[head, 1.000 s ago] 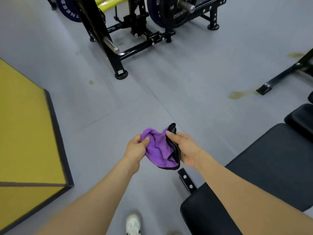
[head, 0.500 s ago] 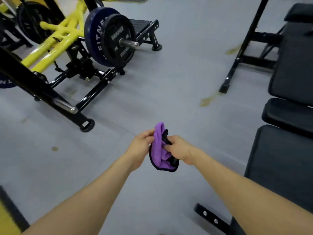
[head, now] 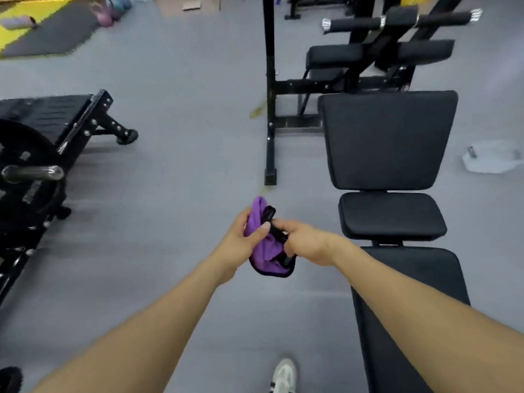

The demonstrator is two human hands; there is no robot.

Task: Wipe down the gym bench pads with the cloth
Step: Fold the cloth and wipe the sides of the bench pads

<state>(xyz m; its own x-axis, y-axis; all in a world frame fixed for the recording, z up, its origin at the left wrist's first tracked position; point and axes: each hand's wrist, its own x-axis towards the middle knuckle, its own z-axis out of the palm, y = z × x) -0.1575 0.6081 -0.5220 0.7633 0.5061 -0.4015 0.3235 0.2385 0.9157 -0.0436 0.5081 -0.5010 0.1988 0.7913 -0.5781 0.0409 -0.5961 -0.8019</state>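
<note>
From the head view, both bare forearms reach forward over grey floor [head: 175,194]. The left hand [head: 241,245] and right hand [head: 307,242] meet in the middle of the frame, each grip pinching the cloth [head: 265,251], a purple one with a black edge, bunched between them in the air. The left thumb lies across the purple face; the right fingers curl round the black edge. The cloth hangs just left of the bench and touches none of its pads. The bench runs up the right side in three black pads in a line: the near pad [head: 411,279] passes under the right forearm, the small middle pad [head: 392,215] sits just past the right hand, and the large far pad [head: 390,140] lies beyond it. Behind that pad stands a black frame [head: 270,109] with an upright post and more padded rollers [head: 354,24]. To the left, well apart from the hands, is a black machine [head: 56,117] with a weight plate [head: 25,180] on a steel sleeve, blurred. A white shoe [head: 283,374] shows at the bottom edge, beside the bench. On the floor at far right lies a pale, blurred thing [head: 493,160] that I cannot make out. At top left are a dark mat [head: 54,32] and yellow flooring [head: 31,9].
</note>
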